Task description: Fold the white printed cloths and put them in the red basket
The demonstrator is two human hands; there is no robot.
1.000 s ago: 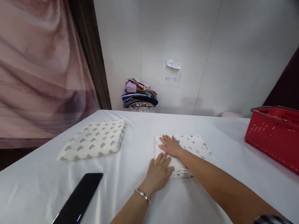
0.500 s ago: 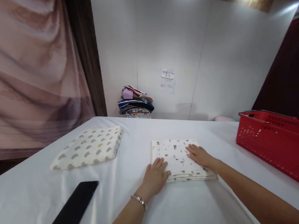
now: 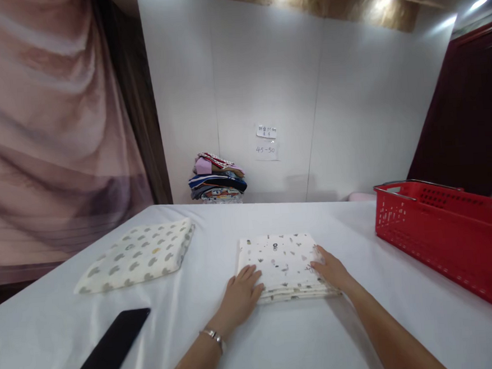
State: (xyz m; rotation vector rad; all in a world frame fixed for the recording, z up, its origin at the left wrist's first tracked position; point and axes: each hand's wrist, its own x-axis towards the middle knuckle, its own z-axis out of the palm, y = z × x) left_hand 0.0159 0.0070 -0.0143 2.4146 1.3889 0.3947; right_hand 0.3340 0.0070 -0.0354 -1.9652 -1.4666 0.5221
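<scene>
A white cloth with a small scattered print (image 3: pixel 283 263) lies folded into a layered rectangle in front of me. My left hand (image 3: pixel 241 290) rests at its near left edge, fingers spread and touching the cloth. At the right edge, my right hand (image 3: pixel 330 267) touches the same cloth with its fingers stretched out; part of that side is hidden under it. Neither hand grips anything. Farther left lies a second folded cloth, cream with grey mushroom-like shapes (image 3: pixel 139 256), apart from both hands.
A long black flat object (image 3: pixel 108 351) lies at the near left of the white-covered table (image 3: pixel 189 334). On the right stands a red plastic basket (image 3: pixel 438 233) with metal handles. Folded textiles (image 3: pixel 217 178) are piled beyond the far edge, against the wall with paper notes (image 3: pixel 266 141).
The view has tilted up and shifted slightly. My right hand has slid from the cloth's top toward its right edge, while my left hand stays at the left edge.
</scene>
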